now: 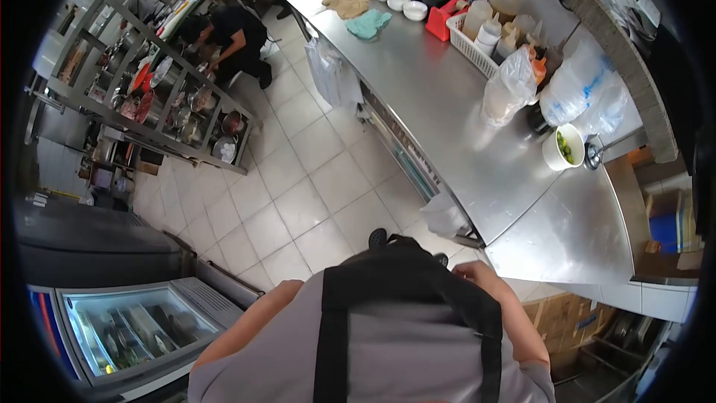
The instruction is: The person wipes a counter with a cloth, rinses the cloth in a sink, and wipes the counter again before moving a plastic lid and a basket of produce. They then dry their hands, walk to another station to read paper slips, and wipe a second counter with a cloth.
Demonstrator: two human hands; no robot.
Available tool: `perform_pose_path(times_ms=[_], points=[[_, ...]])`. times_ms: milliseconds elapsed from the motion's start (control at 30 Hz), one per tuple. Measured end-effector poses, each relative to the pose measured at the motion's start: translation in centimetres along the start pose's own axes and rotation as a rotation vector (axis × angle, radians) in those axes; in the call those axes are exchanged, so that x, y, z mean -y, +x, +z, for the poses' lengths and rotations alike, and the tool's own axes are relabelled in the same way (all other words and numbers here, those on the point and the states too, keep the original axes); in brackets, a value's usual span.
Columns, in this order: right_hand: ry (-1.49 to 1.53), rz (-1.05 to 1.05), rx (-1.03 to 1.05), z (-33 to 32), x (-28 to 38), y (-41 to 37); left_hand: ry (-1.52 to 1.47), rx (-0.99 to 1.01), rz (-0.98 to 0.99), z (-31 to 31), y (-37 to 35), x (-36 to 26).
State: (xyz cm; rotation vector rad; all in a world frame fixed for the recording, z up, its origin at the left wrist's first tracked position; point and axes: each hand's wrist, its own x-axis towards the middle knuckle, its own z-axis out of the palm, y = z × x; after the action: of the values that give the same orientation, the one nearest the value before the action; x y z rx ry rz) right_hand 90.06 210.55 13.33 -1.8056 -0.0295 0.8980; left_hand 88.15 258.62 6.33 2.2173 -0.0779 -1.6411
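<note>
Low in the head view, my right hand (pixel 474 272) shows only partly beside the black apron (pixel 403 276), near the front edge of the steel counter (pixel 418 89). Its fingers are too hidden to read. My left forearm (pixel 261 313) reaches forward at the left of my body, with the hand hidden past the wrist. On the counter stand a white tub with green pieces (pixel 564 148), a plastic-wrapped bundle (pixel 510 89) and a white basket of squeeze bottles (pixel 471 46). Farther back lie a teal cloth (pixel 368 24) and a tan cloth (pixel 347 5).
A person in dark clothes (pixel 237 43) crouches beside a metal rack (pixel 149 134) at the upper left. A glass-topped cooler (pixel 138 328) stands at the lower left. Cardboard boxes (pixel 563 321) sit at the lower right, and tiled floor (pixel 298 201) runs between rack and counter.
</note>
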Motion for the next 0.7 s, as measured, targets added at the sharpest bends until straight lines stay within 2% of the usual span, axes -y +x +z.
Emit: perform_pose_path(times_ms=[200, 267, 300, 333, 400, 500, 700], points=[[-0.002, 0.033, -0.017, 1.4, 1.1, 1.8, 0.051, -0.018, 0.008, -1.6, -0.2, 1.5], [-0.119, 0.003, 0.019, 1.6, 1.5, 1.8, 0.076, -0.025, 0.015, -2.5, 0.0, 1.7], [-0.28, -0.016, 0.031, 1.7, 2.1, 1.7, 0.092, -0.026, 0.021, -3.0, 0.0, 1.8], [-0.272, -0.01, 0.018, 1.9, 2.6, 1.6, 0.1, -0.03, 0.024, -3.4, 0.1, 1.9], [-0.384, 0.112, 0.086, 2.3, 3.1, 1.6, 0.125, -0.041, 0.035, -4.4, 0.5, 1.9], [-0.398, 0.014, 0.049, 2.9, 2.2, 1.2, 0.179, -0.047, 0.047, -6.0, 1.2, 1.6], [-0.376, 0.039, 0.117, 3.5, 2.7, 0.4, 0.262, -0.07, 0.1, -9.1, 3.4, -0.8]])
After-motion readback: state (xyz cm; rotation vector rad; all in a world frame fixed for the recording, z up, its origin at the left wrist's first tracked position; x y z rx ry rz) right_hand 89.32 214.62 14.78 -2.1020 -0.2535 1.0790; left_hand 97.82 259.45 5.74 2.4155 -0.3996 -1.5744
